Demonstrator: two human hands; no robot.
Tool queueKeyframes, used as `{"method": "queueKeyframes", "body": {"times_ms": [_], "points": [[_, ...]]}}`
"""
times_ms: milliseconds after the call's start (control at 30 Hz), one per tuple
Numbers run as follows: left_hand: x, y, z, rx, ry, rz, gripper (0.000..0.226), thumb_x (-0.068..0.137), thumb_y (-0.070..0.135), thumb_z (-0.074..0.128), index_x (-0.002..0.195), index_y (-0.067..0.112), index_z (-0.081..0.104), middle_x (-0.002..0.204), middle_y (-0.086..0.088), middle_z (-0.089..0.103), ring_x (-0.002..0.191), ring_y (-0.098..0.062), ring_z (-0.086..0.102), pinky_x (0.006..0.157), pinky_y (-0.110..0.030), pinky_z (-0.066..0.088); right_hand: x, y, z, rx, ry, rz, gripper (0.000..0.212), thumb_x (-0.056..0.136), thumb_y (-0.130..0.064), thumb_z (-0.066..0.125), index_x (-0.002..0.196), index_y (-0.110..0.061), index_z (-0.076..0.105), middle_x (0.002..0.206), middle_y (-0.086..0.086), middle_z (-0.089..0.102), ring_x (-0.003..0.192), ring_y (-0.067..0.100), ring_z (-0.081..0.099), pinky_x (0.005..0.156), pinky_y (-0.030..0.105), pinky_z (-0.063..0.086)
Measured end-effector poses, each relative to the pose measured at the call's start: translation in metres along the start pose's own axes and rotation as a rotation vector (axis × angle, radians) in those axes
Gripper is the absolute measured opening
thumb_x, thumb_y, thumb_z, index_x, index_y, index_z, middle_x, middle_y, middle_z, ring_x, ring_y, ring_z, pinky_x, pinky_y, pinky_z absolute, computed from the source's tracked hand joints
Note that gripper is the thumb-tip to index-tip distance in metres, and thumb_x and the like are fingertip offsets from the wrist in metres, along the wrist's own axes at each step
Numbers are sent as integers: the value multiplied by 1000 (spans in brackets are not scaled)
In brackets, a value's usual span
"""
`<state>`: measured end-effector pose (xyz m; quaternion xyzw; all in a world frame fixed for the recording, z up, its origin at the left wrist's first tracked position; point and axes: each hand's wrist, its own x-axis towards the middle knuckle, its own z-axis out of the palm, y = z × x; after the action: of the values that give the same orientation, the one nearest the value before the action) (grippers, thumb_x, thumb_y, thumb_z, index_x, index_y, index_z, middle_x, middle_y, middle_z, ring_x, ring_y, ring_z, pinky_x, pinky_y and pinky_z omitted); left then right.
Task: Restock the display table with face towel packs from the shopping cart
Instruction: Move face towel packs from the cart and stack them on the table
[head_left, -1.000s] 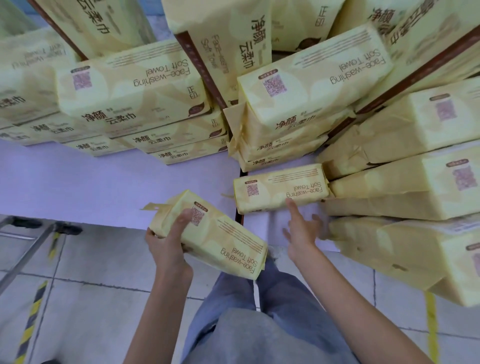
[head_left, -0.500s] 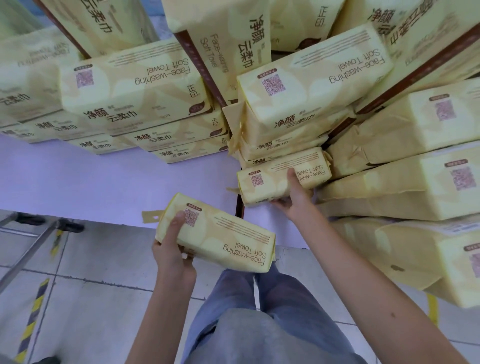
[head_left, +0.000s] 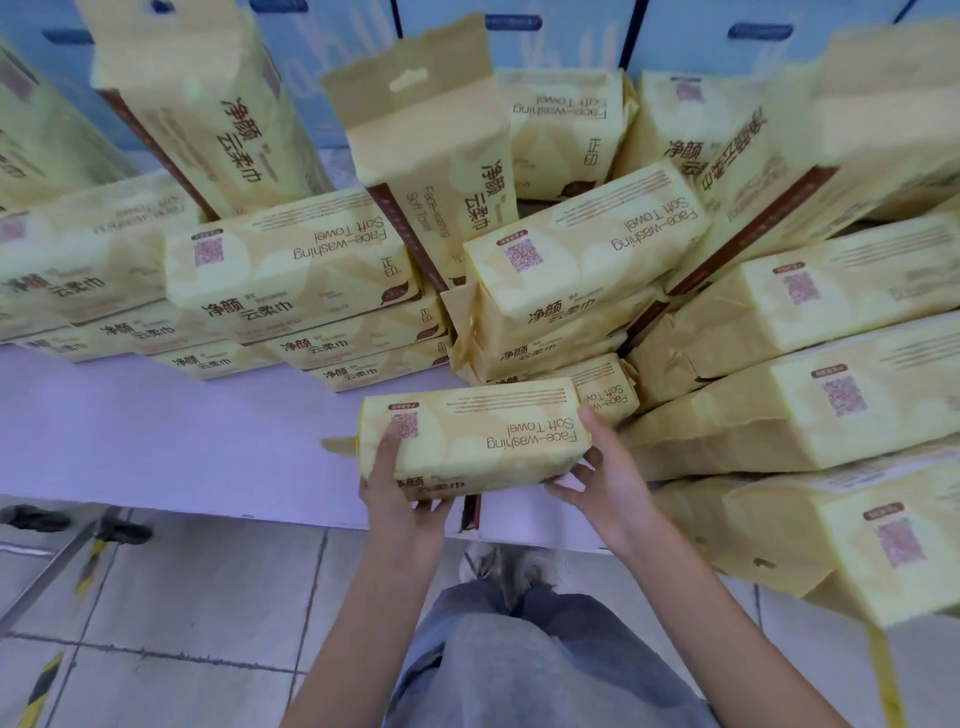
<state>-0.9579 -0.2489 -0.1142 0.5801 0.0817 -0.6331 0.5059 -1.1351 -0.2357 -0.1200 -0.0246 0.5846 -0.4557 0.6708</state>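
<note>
I hold a yellow face towel pack (head_left: 478, 436) just above the front edge of the pale purple display table (head_left: 171, 441). My left hand (head_left: 397, 483) grips its left end, thumb on top by the QR code. My right hand (head_left: 602, 467) cups the right end, thumb on the top corner and fingers spread below. Directly behind it lies another single pack (head_left: 605, 387), tucked against the centre stack (head_left: 566, 291). The shopping cart is out of sight.
Stacks of the same packs fill the table: a left stack (head_left: 291, 275), upright packs (head_left: 441, 171) behind, and large piles (head_left: 810, 374) on the right overhanging the edge. A metal frame leg (head_left: 47, 571) crosses the tiled floor at lower left.
The left hand has carried its pack up and right onto the table edge. The right hand left the pack it pushed against the stack and now takes hold of the new pack's right end.
</note>
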Motion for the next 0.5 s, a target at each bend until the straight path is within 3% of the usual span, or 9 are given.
{"method": "queueKeyframes", "body": {"times_ms": [100,167,233,267,367,433,500], "points": [[1,-11,17,26,-114,-65,86,57,31,79,135,18,46,125,-12,57,105,-28,58,89,-45,52,4,-10,2,24,174,-145,33,85,-23,65,117,-15,57,106,5,67,94,16,61,73,34,51],[5,-20,26,105,-158,-134,81,64,33,79,136,21,44,122,-9,55,97,-23,56,101,-46,39,9,-15,1,97,273,-252,29,85,-17,67,112,-16,59,102,3,68,90,15,63,71,28,50],[10,-27,31,231,-171,-172,71,72,44,73,135,25,44,124,-6,54,98,-18,56,107,-59,24,16,-17,1,120,327,-347,27,85,-14,67,112,-15,61,103,3,68,91,15,63,69,24,48],[12,-30,34,282,-178,-176,70,71,49,71,133,28,46,125,-5,55,100,-15,56,104,-62,22,21,-17,2,118,351,-377,27,86,-14,66,112,-15,61,105,4,68,90,14,62,69,22,48],[16,-32,37,411,-184,-138,75,61,54,73,128,30,49,124,-3,60,99,-10,56,86,-45,41,35,-16,5,112,406,-444,25,89,-14,63,113,-14,60,110,5,66,89,9,62,75,20,48],[15,-31,37,461,-179,-119,55,77,45,68,124,23,47,110,1,61,91,-9,55,95,-43,40,41,-17,7,120,420,-462,24,90,-16,62,115,-15,59,110,4,66,86,6,61,74,18,48],[12,-29,36,475,-199,-106,40,89,36,60,121,21,42,91,10,52,77,-3,47,88,-36,36,45,-18,8,144,429,-422,21,91,-22,61,111,-19,58,112,4,65,86,7,61,76,22,47]]}}
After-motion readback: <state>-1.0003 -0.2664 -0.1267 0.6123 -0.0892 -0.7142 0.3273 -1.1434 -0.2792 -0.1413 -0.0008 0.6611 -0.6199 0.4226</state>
